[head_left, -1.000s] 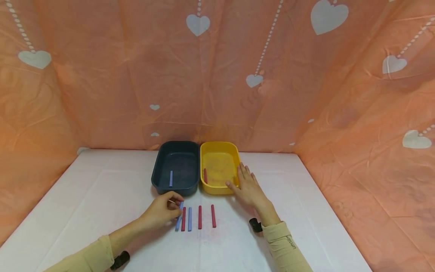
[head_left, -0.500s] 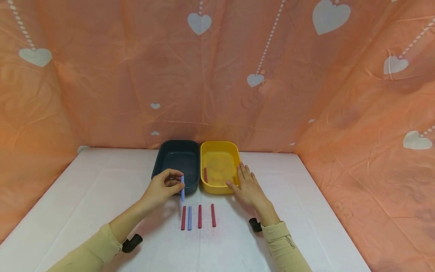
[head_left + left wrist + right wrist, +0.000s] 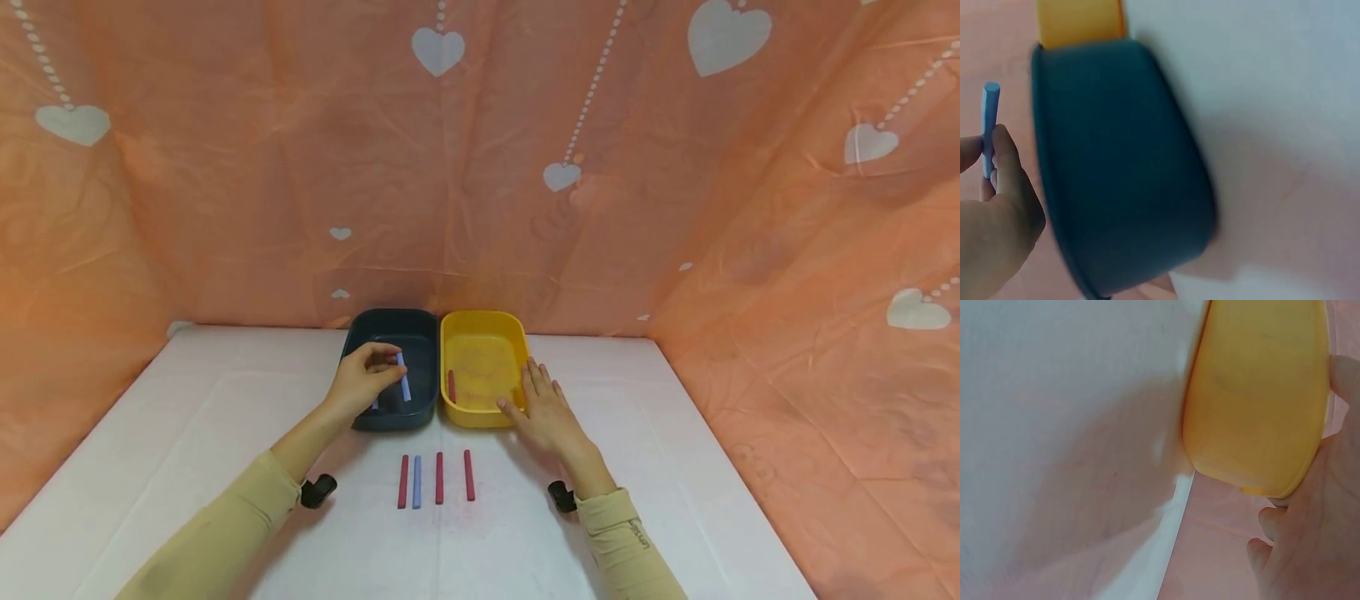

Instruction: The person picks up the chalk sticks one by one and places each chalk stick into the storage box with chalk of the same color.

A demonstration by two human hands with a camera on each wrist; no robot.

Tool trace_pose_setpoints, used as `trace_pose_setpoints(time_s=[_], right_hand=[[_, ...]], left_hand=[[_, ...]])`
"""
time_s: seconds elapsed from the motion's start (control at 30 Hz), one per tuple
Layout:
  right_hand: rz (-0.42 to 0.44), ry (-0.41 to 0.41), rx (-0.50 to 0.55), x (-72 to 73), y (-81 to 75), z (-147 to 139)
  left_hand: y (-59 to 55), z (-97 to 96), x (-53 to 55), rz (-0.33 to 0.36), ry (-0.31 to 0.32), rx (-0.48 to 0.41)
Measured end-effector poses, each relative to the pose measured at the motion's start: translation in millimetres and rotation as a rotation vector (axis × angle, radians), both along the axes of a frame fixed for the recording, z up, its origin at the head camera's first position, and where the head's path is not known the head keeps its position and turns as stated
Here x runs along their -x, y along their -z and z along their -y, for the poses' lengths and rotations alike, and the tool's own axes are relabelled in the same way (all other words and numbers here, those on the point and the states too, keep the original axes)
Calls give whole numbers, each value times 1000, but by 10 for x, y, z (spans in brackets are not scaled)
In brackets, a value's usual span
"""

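Over the dark blue tray (image 3: 422,350), my left hand (image 3: 358,385) pinches a blue chalk stick (image 3: 404,382) between thumb and fingers. The left wrist view shows this chalk (image 3: 989,119) standing nearly upright above the tray's rim. Another blue chalk stick (image 3: 375,406) lies inside, mostly hidden behind the hand. My right hand (image 3: 553,421) rests with spread, straight fingers on the right side of the yellow tray (image 3: 486,360). A red chalk stick (image 3: 452,387) leans at that tray's left wall.
In front of the trays, a red chalk stick (image 3: 403,482), a blue one (image 3: 417,482) and two more red chalk sticks (image 3: 439,478) lie in a row on the white table (image 3: 600,392). An orange sheet (image 3: 480,208) with pale hearts stands behind and at the sides.
My left hand has lifted a blue chalk stick from the left end of the row and carried it forward over the dark tray. The right hand has stayed at the yellow tray.
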State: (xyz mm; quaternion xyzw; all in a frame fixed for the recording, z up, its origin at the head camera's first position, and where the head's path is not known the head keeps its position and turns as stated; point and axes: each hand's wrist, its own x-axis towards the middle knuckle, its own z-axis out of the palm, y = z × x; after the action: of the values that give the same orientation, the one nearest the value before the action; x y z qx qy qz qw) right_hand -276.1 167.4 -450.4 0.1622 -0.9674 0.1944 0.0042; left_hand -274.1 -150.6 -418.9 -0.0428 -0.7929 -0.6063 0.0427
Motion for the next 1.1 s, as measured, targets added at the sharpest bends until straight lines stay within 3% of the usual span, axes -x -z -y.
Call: trace_pose_setpoints(time_s=[0.13,0.23,0.57,0.77,0.9,1.1], right_hand=[[3,-2,0,-4,-10,2],[-6,-6,-2,0,-2,0],[3,3,-3,-1,10,0],[0,2,-11,0,24,-4],[-7,-2,-1,-11,12,2],[-18,-4,7,-18,10,-2]], left_hand=[[87,22,162,32,-34,21],[138,31,243,45,-23,55],[268,-35,466,112,37,156],[310,-87,529,161,103,203],[348,-126,572,156,160,221],[410,-175,646,105,207,368]])
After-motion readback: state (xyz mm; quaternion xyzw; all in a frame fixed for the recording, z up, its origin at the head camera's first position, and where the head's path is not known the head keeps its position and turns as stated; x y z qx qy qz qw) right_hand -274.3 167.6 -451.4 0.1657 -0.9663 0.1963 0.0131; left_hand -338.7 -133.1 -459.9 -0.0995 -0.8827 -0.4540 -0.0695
